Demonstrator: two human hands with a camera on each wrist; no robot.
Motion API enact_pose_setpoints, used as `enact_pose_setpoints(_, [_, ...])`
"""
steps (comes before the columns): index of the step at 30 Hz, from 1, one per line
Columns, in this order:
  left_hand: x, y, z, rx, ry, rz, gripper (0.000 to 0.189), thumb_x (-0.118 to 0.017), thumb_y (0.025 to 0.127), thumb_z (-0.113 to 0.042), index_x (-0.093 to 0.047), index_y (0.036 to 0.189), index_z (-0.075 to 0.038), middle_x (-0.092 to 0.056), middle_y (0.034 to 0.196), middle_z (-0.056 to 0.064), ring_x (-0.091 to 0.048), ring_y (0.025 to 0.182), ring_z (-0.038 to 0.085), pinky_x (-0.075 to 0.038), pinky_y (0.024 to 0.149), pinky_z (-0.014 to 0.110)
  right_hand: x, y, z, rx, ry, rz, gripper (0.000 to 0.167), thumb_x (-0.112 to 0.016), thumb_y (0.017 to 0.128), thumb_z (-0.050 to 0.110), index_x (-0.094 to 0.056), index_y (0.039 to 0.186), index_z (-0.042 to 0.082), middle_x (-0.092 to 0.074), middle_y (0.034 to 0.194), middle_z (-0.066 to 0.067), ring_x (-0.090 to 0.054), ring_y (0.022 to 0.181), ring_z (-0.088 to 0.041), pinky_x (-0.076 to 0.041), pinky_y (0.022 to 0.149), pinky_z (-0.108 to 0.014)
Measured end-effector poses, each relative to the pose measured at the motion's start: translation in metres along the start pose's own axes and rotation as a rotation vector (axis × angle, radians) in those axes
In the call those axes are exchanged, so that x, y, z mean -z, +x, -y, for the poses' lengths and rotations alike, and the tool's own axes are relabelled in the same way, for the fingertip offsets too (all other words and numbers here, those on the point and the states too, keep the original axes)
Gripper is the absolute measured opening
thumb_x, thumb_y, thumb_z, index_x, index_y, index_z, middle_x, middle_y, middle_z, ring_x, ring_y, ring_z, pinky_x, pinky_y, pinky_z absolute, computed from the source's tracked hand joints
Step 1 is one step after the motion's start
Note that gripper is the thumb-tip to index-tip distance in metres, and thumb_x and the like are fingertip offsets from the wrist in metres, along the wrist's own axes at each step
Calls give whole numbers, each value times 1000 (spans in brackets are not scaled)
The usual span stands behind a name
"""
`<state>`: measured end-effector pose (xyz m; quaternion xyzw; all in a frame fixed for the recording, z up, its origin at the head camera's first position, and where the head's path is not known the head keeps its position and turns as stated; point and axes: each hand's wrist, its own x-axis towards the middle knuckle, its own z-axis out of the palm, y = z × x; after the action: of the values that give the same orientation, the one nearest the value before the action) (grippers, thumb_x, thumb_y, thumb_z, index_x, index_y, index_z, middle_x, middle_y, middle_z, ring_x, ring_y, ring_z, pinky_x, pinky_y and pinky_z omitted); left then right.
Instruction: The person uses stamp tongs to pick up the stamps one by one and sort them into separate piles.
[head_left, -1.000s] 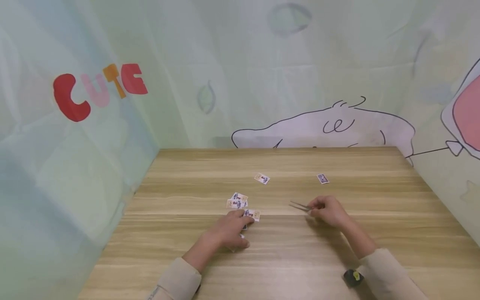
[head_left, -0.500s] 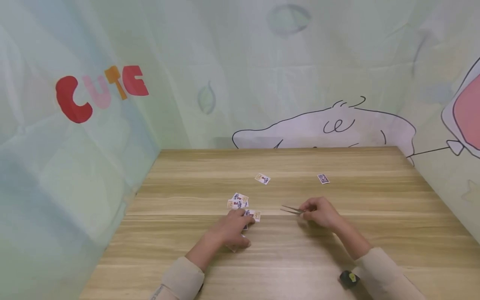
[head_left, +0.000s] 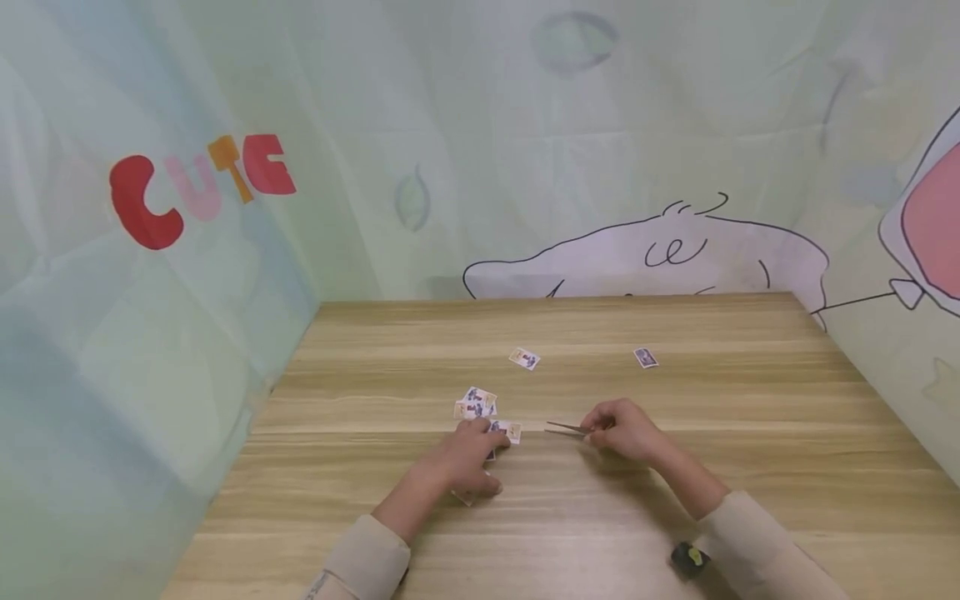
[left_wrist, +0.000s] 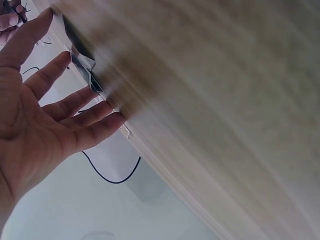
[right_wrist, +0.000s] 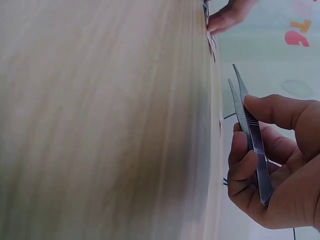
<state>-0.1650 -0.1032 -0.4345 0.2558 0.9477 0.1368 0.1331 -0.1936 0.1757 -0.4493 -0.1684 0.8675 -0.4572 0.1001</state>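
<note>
Metal tweezers are pinched in my right hand, tips pointing left toward the cards. In the right wrist view the tweezers lie between thumb and curled fingers, their tips slightly apart with nothing between them. My left hand rests with spread, fairly straight fingers over small printed cards, partly hiding them. Another card pokes out under its thumb. Just beyond the fingertips lies an overlapping group of cards. The left wrist view shows fingertips touching the tabletop beside a bent card.
One loose card lies farther back on the wooden table, and a darker card lies to its right. A small black object with a yellow mark is beside the right sleeve. Printed cloth hangs behind and at the sides.
My right hand has moved left and slightly nearer with the tweezers, bringing their tips closer to the cards by the left hand. The left hand has stayed in place.
</note>
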Motion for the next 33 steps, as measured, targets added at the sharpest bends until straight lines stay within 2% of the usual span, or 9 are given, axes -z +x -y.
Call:
enact_pose_setpoints(8, [1,4,1,-23,-8,-11,58,-79,69,-28,-60,122,-16,-46,128,15,-45,109,30,-46,85,43,-6,7,4,-20,-12,45,13,-70,74,0,-68,87,0,-62,74,1,-52,68,-15,-46,60,-29])
enact_pose_setpoints(14, [2,5,3,-22,-2,-4,56,-79,69,-29,-61,121,-16,-47,126,15,-46,108,31,-46,85,43,-15,11,7,-6,-5,82,13,-68,74,-3,-67,87,-3,-62,74,0,-52,68,-14,-47,62,-30])
enact_pose_setpoints(25, [0,5,1,-12,-10,8,54,-79,70,-28,-61,120,-18,-49,122,12,-46,106,28,-46,84,41,-28,19,13,-82,-41,90,10,-67,76,-1,-68,86,2,-62,74,1,-55,68,-14,-48,64,-29])
enact_pose_setpoints(33, [-1,5,2,-11,-14,5,55,-79,70,-28,-61,121,-18,-48,123,13,-45,107,29,-46,85,42,-34,25,15,-57,-48,88,9,-68,77,1,-68,85,3,-62,73,2,-54,68,-14,-47,64,-29])
